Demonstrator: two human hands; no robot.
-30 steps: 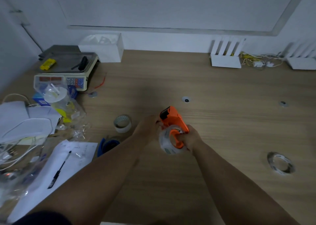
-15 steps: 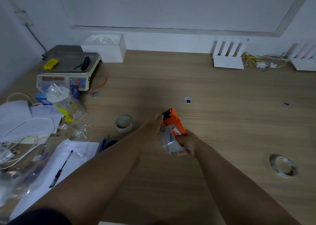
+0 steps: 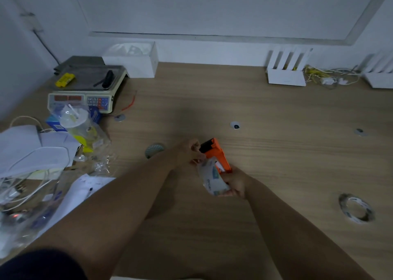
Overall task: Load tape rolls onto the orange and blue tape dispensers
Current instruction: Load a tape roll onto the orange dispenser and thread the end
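The orange tape dispenser is held above the middle of the wooden table, its black front end pointing away. A clear tape roll sits against its near side. My right hand grips the dispenser's handle and the roll from below. My left hand pinches at the dispenser's front end, fingers closed on something small that I cannot make out. Another tape roll stands on the table, partly behind my left forearm. The blue dispenser is hidden.
A nearly empty tape ring lies at the right. A weighing scale, a plastic cup in a bag, papers and cables crowd the left side. White boxes and wires line the back wall.
The dispenser has tilted so the roll now faces me sideways. My left hand moved from the roll up to the dispenser's front end. The camera shifted a little.
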